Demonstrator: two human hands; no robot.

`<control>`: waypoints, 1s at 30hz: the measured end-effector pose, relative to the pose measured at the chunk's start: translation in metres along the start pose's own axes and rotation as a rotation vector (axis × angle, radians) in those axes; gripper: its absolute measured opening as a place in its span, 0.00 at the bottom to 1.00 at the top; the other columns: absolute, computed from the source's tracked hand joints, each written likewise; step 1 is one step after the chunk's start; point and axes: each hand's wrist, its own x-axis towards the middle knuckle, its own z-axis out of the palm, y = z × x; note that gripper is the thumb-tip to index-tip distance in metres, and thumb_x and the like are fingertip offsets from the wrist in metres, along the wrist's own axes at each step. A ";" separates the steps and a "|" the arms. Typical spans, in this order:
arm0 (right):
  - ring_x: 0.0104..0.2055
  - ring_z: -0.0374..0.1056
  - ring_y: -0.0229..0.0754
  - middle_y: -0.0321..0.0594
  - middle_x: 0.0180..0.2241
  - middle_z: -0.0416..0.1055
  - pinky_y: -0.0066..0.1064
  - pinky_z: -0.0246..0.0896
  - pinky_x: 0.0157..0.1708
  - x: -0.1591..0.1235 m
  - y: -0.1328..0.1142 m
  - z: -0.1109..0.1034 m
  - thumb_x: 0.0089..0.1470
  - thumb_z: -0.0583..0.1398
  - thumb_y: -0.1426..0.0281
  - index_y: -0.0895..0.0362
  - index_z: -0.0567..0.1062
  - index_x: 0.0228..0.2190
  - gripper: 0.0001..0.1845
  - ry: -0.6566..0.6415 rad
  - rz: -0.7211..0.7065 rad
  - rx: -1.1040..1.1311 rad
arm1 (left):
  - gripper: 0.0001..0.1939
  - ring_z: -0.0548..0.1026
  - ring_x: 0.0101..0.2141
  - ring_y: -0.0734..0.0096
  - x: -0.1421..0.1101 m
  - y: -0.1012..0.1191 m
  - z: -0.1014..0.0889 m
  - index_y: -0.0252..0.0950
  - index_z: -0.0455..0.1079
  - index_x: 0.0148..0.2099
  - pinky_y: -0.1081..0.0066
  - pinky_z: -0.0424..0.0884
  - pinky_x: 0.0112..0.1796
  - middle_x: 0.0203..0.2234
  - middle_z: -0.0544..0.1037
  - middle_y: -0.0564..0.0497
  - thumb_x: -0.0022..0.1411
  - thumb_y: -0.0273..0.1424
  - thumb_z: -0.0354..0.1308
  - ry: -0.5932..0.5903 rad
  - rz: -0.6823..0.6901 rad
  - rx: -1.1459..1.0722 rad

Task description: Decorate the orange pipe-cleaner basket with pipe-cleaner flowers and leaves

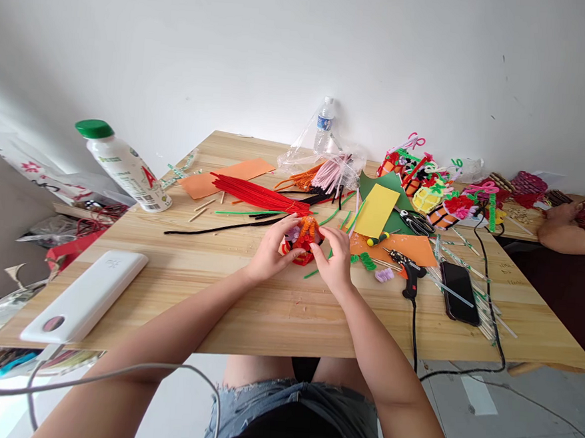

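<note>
we hold a small red and orange fuzzy craft (305, 243) between our left grip (273, 248) and our right grip (336, 259), both curled around its sides with the fingers bent close; we cannot tell whether it touches the table (285, 325). just beyond the grip we see a bundle of red fuzzy stems (257, 193); right of it, a yellow card (377, 210), a glue gun (411, 281) and, farther out, a phone (459, 292). well to its left lies a white power bank (87, 295).

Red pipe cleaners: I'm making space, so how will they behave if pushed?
The red pipe cleaners look thin and fuzzy, so probably light. They should bend rather than snap, as the long black one's curve hints. Their left ends fan out, so they may spread when pushed.
</note>
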 end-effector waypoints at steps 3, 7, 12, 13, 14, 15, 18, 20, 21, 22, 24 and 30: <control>0.49 0.67 0.49 0.47 0.44 0.74 0.46 0.64 0.50 0.000 0.000 0.000 0.58 0.59 0.68 0.54 0.72 0.46 0.14 0.013 -0.021 0.000 | 0.32 0.64 0.60 0.53 0.000 0.000 0.000 0.40 0.55 0.64 0.51 0.64 0.58 0.59 0.66 0.37 0.61 0.37 0.60 0.001 0.008 0.000; 0.48 0.67 0.49 0.47 0.44 0.74 0.46 0.63 0.50 0.000 0.001 0.001 0.57 0.60 0.68 0.55 0.72 0.46 0.14 0.022 -0.026 0.003 | 0.32 0.65 0.60 0.53 0.000 -0.001 0.000 0.39 0.55 0.64 0.51 0.64 0.58 0.58 0.66 0.36 0.60 0.37 0.61 0.011 0.025 -0.003; 0.49 0.67 0.49 0.47 0.45 0.74 0.47 0.63 0.51 0.000 0.001 0.000 0.58 0.60 0.67 0.53 0.72 0.47 0.14 0.005 0.001 0.027 | 0.32 0.65 0.60 0.53 0.000 -0.001 0.001 0.40 0.55 0.64 0.51 0.64 0.58 0.59 0.66 0.37 0.61 0.39 0.60 0.006 0.010 -0.001; 0.49 0.67 0.50 0.47 0.45 0.74 0.47 0.62 0.51 0.000 0.001 0.000 0.58 0.60 0.67 0.54 0.72 0.47 0.14 0.007 -0.001 0.035 | 0.32 0.65 0.60 0.53 0.000 -0.001 0.000 0.40 0.55 0.64 0.50 0.64 0.58 0.58 0.67 0.37 0.61 0.39 0.60 0.005 0.013 -0.002; 0.49 0.67 0.50 0.47 0.45 0.74 0.47 0.62 0.51 0.000 0.000 -0.001 0.57 0.60 0.67 0.54 0.72 0.47 0.15 0.007 -0.004 0.041 | 0.32 0.64 0.60 0.52 0.001 -0.001 0.000 0.40 0.55 0.64 0.50 0.64 0.58 0.58 0.67 0.37 0.61 0.39 0.60 0.004 0.021 -0.005; 0.49 0.67 0.50 0.47 0.45 0.74 0.47 0.62 0.51 0.001 0.000 -0.001 0.57 0.60 0.66 0.53 0.72 0.47 0.15 0.005 -0.005 0.045 | 0.32 0.64 0.60 0.52 0.001 -0.001 -0.002 0.40 0.54 0.64 0.50 0.64 0.58 0.58 0.67 0.37 0.61 0.39 0.60 0.000 0.033 -0.007; 0.49 0.67 0.50 0.47 0.45 0.74 0.48 0.62 0.52 0.001 0.001 -0.005 0.59 0.58 0.65 0.53 0.72 0.47 0.15 -0.017 0.004 0.053 | 0.36 0.61 0.62 0.49 0.002 -0.001 -0.007 0.41 0.52 0.65 0.47 0.62 0.58 0.59 0.65 0.36 0.59 0.41 0.61 -0.038 0.082 -0.001; 0.50 0.67 0.49 0.48 0.45 0.73 0.47 0.63 0.52 0.001 0.004 -0.006 0.60 0.56 0.65 0.54 0.72 0.48 0.15 -0.019 0.032 0.059 | 0.40 0.59 0.63 0.47 0.001 -0.003 -0.010 0.41 0.51 0.65 0.45 0.61 0.58 0.61 0.61 0.34 0.57 0.44 0.63 -0.059 0.097 0.035; 0.50 0.67 0.49 0.48 0.46 0.73 0.47 0.64 0.52 0.000 0.007 -0.006 0.61 0.55 0.66 0.54 0.73 0.48 0.15 -0.013 0.056 0.064 | 0.42 0.58 0.63 0.46 -0.001 -0.005 -0.011 0.40 0.50 0.65 0.45 0.61 0.58 0.61 0.60 0.34 0.55 0.46 0.64 -0.056 0.093 0.065; 0.51 0.67 0.49 0.48 0.46 0.73 0.46 0.65 0.51 0.000 0.010 -0.005 0.62 0.54 0.66 0.54 0.73 0.47 0.15 -0.010 0.083 0.071 | 0.44 0.59 0.62 0.45 -0.002 -0.007 -0.011 0.39 0.50 0.65 0.44 0.61 0.57 0.61 0.60 0.33 0.53 0.48 0.64 -0.041 0.076 0.104; 0.50 0.69 0.48 0.49 0.46 0.73 0.44 0.67 0.49 -0.002 0.017 -0.004 0.61 0.54 0.65 0.55 0.73 0.47 0.15 -0.023 0.133 0.095 | 0.45 0.63 0.58 0.46 -0.006 -0.013 -0.011 0.36 0.54 0.63 0.45 0.64 0.55 0.56 0.63 0.33 0.49 0.51 0.66 0.016 0.023 0.176; 0.39 0.72 0.45 0.45 0.37 0.76 0.37 0.71 0.39 -0.006 0.021 -0.004 0.57 0.57 0.68 0.55 0.77 0.38 0.10 -0.094 0.167 0.129 | 0.25 0.72 0.45 0.58 -0.008 -0.029 -0.011 0.36 0.67 0.50 0.57 0.74 0.42 0.42 0.73 0.42 0.55 0.44 0.64 0.086 -0.161 0.130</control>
